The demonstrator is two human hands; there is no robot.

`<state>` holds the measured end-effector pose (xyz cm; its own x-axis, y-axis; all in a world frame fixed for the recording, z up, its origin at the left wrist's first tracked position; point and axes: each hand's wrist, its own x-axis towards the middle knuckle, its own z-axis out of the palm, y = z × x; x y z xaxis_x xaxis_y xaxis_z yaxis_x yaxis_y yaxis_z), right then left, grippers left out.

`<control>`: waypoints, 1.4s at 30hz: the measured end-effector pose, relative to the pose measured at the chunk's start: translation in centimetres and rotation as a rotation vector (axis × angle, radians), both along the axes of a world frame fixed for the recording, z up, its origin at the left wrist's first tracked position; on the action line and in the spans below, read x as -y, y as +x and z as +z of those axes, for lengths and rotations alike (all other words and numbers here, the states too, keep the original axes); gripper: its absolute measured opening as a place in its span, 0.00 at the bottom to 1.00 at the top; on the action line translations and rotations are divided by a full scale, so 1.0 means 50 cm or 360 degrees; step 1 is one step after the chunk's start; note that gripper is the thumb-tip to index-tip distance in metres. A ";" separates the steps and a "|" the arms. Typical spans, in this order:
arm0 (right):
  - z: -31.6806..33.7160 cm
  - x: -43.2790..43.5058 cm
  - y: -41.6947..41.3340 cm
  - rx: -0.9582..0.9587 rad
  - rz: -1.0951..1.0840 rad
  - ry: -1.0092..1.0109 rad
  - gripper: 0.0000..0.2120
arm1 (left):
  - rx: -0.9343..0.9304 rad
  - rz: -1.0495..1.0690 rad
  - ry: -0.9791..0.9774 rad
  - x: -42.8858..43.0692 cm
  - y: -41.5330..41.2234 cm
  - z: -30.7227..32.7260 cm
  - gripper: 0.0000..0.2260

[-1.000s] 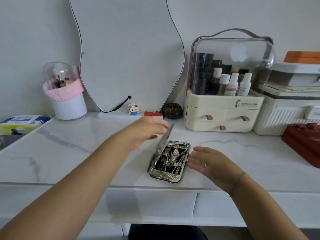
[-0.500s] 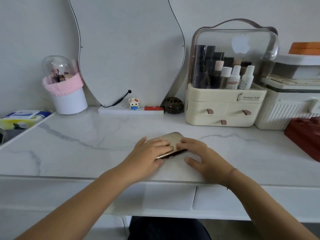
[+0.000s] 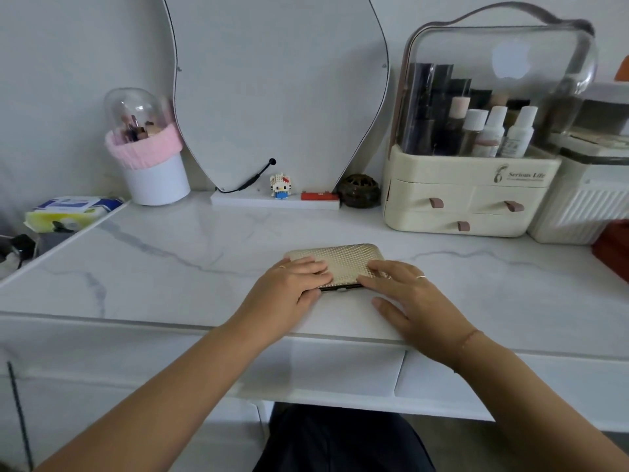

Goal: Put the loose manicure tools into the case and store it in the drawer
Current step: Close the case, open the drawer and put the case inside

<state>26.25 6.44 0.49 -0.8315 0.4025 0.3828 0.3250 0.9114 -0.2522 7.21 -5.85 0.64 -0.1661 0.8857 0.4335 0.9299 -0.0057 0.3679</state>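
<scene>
The gold, textured manicure case lies closed and flat on the white marble tabletop, its long side facing me. My left hand holds its left half, fingers bent over the lid and thumb against the front edge beside the clasp. My right hand presses flat fingers on the lid's right end, its thumb spread out on the tabletop. No loose tools are visible. Below the table edge are white drawer fronts, all closed.
A curved mirror stands behind on a base with a small figurine. A brush holder is back left, a cosmetics organizer with small drawers back right. A red box sits at the right edge.
The case lid went from standing open, tools showing, to closed. The case has turned to lie lengthwise, and both hands have come down onto the lid.
</scene>
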 end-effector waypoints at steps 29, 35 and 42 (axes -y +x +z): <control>-0.201 0.029 0.313 -0.2206 -0.0880 -0.3233 0.18 | -0.0708 -0.0298 -0.0198 -0.074 0.224 -0.069 0.31; -0.214 0.043 0.336 -0.2158 -0.0847 -0.3248 0.20 | -0.0714 -0.0272 -0.0276 -0.074 0.226 -0.068 0.35; -0.214 0.085 0.420 -0.1463 -0.1648 -0.1809 0.16 | -0.0808 -0.0464 -0.0108 -0.041 0.266 -0.065 0.34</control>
<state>47.26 2.20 -10.22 0.2039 0.9387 -0.2778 0.0017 -0.2841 -0.9588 20.52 -3.79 -2.61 0.3021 0.8922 0.3358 0.9532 -0.2796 -0.1148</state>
